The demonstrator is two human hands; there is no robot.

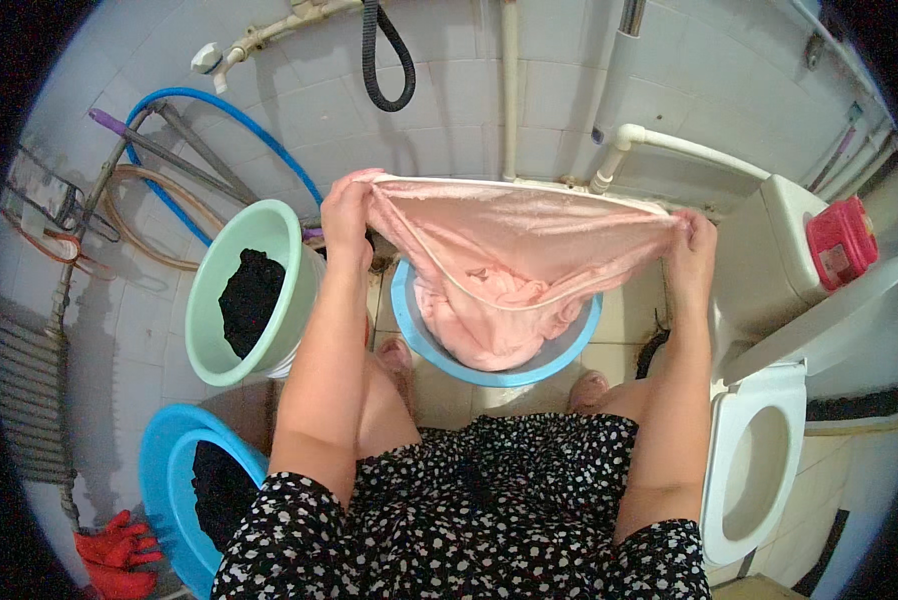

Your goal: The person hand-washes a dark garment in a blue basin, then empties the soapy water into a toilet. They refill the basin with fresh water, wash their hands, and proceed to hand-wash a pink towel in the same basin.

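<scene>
A pink cloth with a pale hemmed edge (529, 215) hangs stretched between my two hands. My left hand (347, 212) grips its upper left end, fingers closed round the fabric. At the opposite end, my right hand (692, 245) pinches the other corner. The top edge is pulled almost straight, and a second edge sags below it, so the cloth gapes open like a wide pocket. Its lower part lies bunched in a blue basin (504, 378) on the floor between my feet. Whether water is in the basin I cannot tell.
To the left stand a mint-green basin (201, 345) and a blue basin (159, 470), each holding black cloth. Red gloves (119, 555) lie at lower left. A toilet (714, 500) is on the right, a red container (841, 243) on its tank. Hoses (239, 115) and pipes (510, 90) line the wall.
</scene>
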